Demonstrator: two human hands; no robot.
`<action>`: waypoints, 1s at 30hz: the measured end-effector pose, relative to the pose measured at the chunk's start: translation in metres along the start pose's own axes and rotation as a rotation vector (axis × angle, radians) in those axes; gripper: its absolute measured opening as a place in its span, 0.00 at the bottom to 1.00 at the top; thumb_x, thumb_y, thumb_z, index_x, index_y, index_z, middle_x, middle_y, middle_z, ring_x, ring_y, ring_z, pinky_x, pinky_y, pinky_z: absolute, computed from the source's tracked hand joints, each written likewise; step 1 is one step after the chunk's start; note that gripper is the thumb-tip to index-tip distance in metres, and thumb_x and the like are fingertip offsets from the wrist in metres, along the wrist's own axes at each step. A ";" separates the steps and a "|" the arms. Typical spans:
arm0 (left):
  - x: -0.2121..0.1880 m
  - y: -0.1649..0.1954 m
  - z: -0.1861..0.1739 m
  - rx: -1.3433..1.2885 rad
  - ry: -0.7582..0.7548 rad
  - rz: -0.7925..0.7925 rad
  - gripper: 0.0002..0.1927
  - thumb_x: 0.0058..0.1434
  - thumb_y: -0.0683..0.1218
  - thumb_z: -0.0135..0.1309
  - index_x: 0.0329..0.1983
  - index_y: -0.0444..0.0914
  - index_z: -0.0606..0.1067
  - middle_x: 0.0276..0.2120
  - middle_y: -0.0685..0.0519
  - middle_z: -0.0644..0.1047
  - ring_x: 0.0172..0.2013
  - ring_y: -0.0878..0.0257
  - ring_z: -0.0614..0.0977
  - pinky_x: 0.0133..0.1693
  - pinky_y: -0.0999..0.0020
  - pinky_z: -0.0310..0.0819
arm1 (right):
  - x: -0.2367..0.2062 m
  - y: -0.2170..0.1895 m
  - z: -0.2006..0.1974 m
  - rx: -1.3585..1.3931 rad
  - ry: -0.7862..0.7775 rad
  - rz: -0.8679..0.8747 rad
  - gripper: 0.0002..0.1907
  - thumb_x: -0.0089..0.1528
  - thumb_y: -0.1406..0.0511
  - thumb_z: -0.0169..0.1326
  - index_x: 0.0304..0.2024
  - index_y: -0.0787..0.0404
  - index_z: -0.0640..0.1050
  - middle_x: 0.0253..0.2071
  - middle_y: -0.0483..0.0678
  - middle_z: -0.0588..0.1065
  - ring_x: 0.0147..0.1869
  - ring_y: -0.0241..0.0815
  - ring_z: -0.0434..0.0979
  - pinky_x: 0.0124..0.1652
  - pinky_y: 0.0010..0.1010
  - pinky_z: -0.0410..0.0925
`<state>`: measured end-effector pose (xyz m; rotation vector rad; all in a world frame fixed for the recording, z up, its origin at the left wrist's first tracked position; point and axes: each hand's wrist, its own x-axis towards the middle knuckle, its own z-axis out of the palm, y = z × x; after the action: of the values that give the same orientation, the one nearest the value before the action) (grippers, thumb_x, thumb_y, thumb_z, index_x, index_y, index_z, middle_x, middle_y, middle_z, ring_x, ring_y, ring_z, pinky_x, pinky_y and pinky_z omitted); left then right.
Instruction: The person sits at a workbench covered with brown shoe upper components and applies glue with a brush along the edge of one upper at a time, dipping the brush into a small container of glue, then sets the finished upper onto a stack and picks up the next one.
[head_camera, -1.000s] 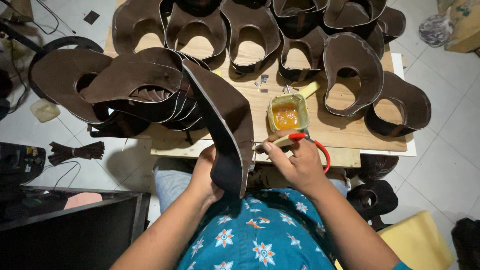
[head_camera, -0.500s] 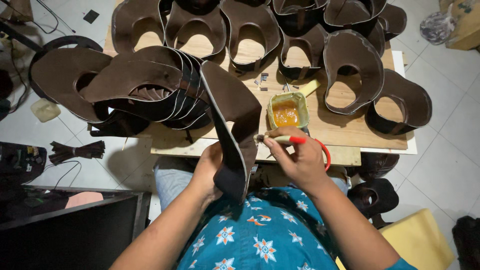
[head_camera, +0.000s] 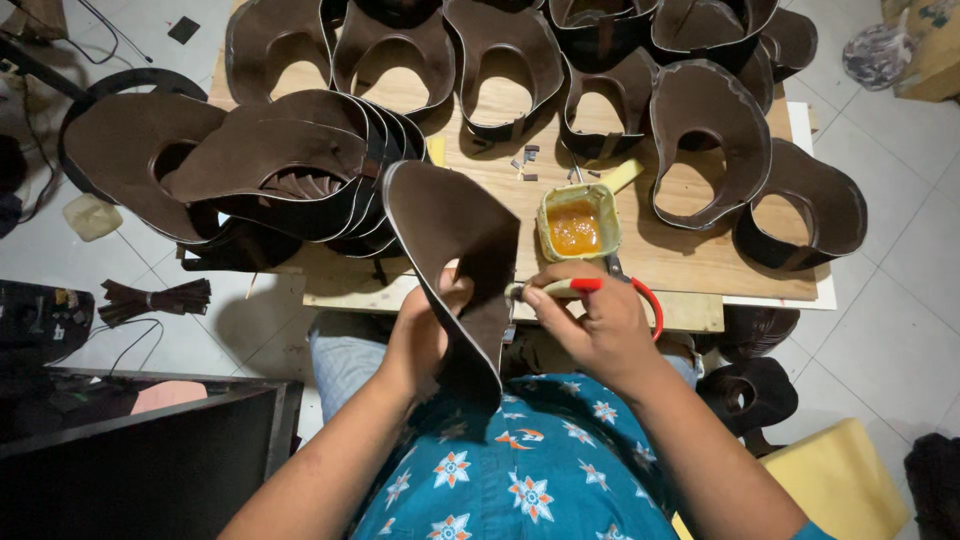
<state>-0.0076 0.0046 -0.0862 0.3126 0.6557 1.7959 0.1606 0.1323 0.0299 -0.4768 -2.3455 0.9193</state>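
L hand (head_camera: 425, 335): grips brown leather piece (head_camera: 455, 250), upright btwn hands | R hand (head_camera: 595, 325): clenched on brush (head_camera: 555, 289), tip touching leather edge | glue tub (head_camera: 578, 222): on table (head_camera: 690, 262), just beyond R hand

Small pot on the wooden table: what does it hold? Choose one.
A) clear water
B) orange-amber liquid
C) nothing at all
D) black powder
B: the small pot on the wooden table holds a glossy orange-amber liquid, just beyond the right hand with its red-handled brush.
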 end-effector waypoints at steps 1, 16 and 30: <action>0.001 0.001 0.003 -0.070 -0.023 0.037 0.10 0.75 0.45 0.51 0.51 0.33 0.73 0.42 0.56 0.73 0.45 0.66 0.74 0.49 0.68 0.69 | 0.001 0.000 0.001 -0.028 -0.008 0.000 0.06 0.63 0.69 0.62 0.41 0.63 0.78 0.39 0.48 0.80 0.39 0.40 0.82 0.38 0.28 0.72; -0.001 -0.003 0.007 0.565 0.084 0.243 0.20 0.69 0.46 0.49 0.62 0.35 0.70 0.55 0.47 0.77 0.55 0.59 0.77 0.58 0.64 0.70 | -0.005 0.003 0.001 0.186 0.177 0.214 0.09 0.61 0.68 0.64 0.41 0.67 0.79 0.33 0.47 0.81 0.33 0.32 0.79 0.35 0.24 0.72; -0.005 0.005 0.023 0.908 0.083 0.305 0.11 0.71 0.41 0.51 0.54 0.35 0.77 0.42 0.49 0.79 0.43 0.62 0.78 0.46 0.67 0.73 | -0.002 -0.009 0.009 0.052 0.135 0.131 0.06 0.63 0.67 0.62 0.38 0.63 0.79 0.31 0.47 0.80 0.31 0.37 0.80 0.33 0.27 0.71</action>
<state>0.0021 0.0054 -0.0641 0.9870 1.5348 1.6918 0.1554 0.1207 0.0303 -0.6564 -2.1845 0.9743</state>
